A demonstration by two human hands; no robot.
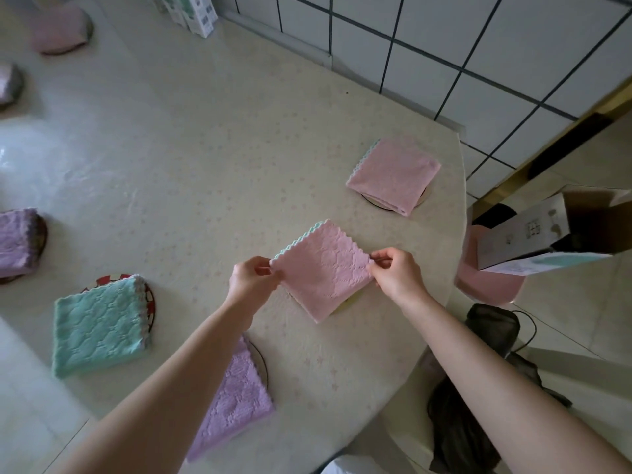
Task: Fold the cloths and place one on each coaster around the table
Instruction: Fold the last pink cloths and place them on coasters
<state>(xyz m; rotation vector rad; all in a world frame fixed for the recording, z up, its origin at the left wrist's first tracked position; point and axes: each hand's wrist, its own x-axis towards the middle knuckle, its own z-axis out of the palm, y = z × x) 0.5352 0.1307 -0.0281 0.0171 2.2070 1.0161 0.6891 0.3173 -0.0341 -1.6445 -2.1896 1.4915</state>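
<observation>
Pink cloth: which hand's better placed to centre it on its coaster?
Right, likely: left hand and right hand pinch opposite corners of the pink cloth, but the coaster rim shows more on the right hand's side; its pull would cover it.

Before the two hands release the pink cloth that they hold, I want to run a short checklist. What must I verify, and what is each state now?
1. The left hand pinches one corner of the held pink cloth: ok.
2. The right hand pinches the opposite corner: ok.
3. The cloth is folded to a neat square: ok.
4. A coaster lies under it, its rim showing: ok.
5. Cloth centred on that coaster: cannot tell, mostly hidden.
6. The other pink cloth lies apart: ok.
</observation>
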